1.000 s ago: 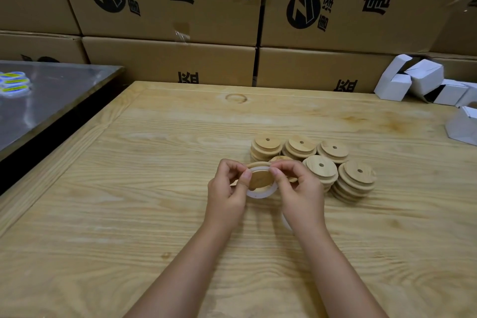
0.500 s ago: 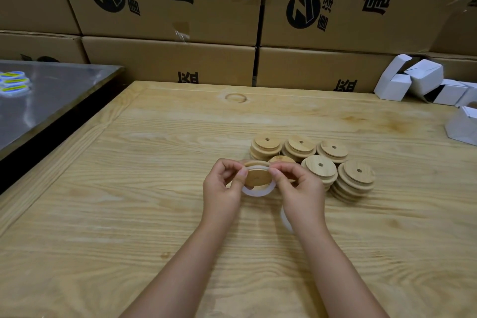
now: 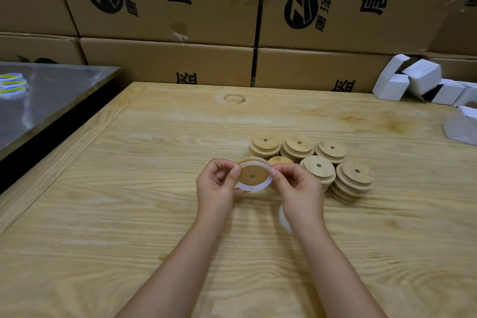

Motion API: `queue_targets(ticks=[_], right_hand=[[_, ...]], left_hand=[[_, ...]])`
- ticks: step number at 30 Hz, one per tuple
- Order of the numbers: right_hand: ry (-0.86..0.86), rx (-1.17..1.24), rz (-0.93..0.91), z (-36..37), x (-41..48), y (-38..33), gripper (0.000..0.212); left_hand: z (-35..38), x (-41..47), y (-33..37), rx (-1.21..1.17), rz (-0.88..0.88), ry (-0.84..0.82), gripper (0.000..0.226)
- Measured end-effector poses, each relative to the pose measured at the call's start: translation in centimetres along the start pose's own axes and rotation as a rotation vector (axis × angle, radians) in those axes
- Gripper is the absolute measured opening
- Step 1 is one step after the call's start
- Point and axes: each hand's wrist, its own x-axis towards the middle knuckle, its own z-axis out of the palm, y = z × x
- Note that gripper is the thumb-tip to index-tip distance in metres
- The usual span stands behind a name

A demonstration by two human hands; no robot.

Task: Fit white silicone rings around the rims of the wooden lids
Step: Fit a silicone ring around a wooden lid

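Pinched mid-frame between curled fingers of left hand and right hand: round wooden lid, small centre hole, white silicone ring looped around it.

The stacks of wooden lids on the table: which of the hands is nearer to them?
Right. The right hand sits just beside the stacks; the left hand is farther, across the held lid.

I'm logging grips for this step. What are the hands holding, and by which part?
The left hand and right hand pinch one wooden lid with its white silicone ring, at opposite edges.
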Motion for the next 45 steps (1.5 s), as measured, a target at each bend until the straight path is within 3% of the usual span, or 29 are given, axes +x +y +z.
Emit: queue_targets(ticks=[8,13,18,24,31,45], right_hand=[[-0.012,0.026,0.032,0.2,0.0,-0.6,0.005],[0.011,0.018,-0.025,0.0,-0.1,-0.4,0.008],[0.102,0.013,-0.063,0.0,0.0,0.1,0.015],[0.105,-0.024,-0.135,-0.5,0.2,0.1,0.018],[0.061,-0.147,-0.248,0.2,-0.1,0.3,0.023],[-0.001,0.138,-0.099,0.1,0.2,-0.2,0.017]], left_hand=[[0.1,-0.1,-0.1,-0.13,-0.122,0.046,0.01],[-0.2,0.0,-0.1,-0.195,-0.172,-0.05,0.01],[0.0,-0.3,-0.3,-0.087,-0.09,-0.19,0.008],[0.4,-0.8,-0.8,0.311,0.118,-0.267,0.028],[0.5,-0.4,-0.7,0.13,0.052,-0.161,0.02],[0.7,-0.2,-0.4,-0.145,-0.097,-0.124,0.023]])
